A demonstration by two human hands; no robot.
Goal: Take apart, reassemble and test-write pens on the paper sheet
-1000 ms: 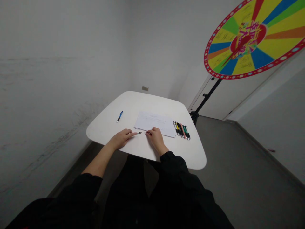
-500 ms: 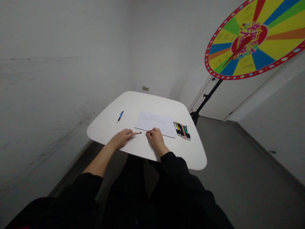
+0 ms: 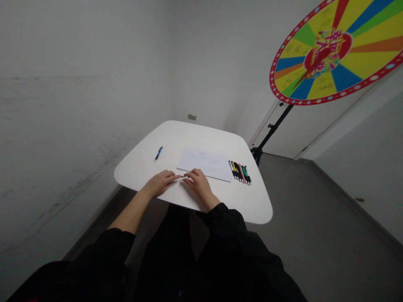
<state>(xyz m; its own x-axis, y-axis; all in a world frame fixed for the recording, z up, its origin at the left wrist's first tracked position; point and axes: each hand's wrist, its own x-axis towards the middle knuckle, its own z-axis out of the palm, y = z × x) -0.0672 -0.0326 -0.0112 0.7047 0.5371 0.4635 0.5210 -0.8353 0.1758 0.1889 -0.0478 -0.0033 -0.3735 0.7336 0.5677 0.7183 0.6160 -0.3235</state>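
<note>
Near the front edge of the white table, my left hand lies with its fingers closed on a slim dark pen part; most of that part is hidden. My right hand reaches in from the other side, thumb and fingers pinched at the part's right end. Whether it also has a separate piece between its fingertips I cannot make out. Just beyond the hands lies a stack of white paper with faint print, its near edge close to my right fingers.
A blue pen lies alone at the table's left. Several pens in white, yellow, black, pink and green are lined up right of the paper. A colourful prize wheel on a black stand rises behind the table's right side.
My right hand has moved a little left, closing the gap to the dark pen part at my left fingertips. My left hand stays almost where it was.
</note>
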